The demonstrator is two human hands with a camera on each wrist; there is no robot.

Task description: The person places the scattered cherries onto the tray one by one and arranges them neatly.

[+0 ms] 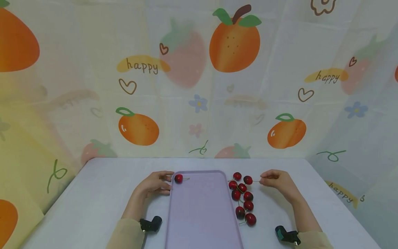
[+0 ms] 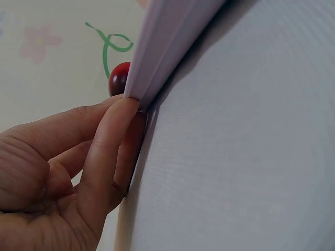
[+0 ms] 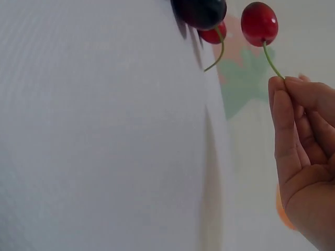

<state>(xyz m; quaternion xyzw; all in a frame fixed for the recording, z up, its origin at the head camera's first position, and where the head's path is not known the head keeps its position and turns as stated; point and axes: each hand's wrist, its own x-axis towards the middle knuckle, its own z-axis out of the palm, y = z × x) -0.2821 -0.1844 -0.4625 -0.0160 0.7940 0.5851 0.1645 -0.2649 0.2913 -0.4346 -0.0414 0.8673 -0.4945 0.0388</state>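
My left hand [image 1: 156,183] holds the left edge of a lilac tray [image 1: 202,214] near its far corner. In the left wrist view the fingertips [image 2: 127,107] meet the tray's rim [image 2: 152,57]. One dark red cherry [image 1: 178,178] with a green stem lies in that corner of the tray. My right hand [image 1: 276,181] pinches the stem of another cherry [image 3: 259,23] between thumb and fingers. In the right wrist view this cherry hangs off the fingertips, away from the others. Beside the tray's right edge lies a group of several cherries [image 1: 240,212].
A white table [image 1: 93,207] carries the tray and cherries. Behind it hangs a cloth [image 1: 174,103] printed with fruit and flowers. Black wrist cameras [image 1: 151,224] sit on both wrists.
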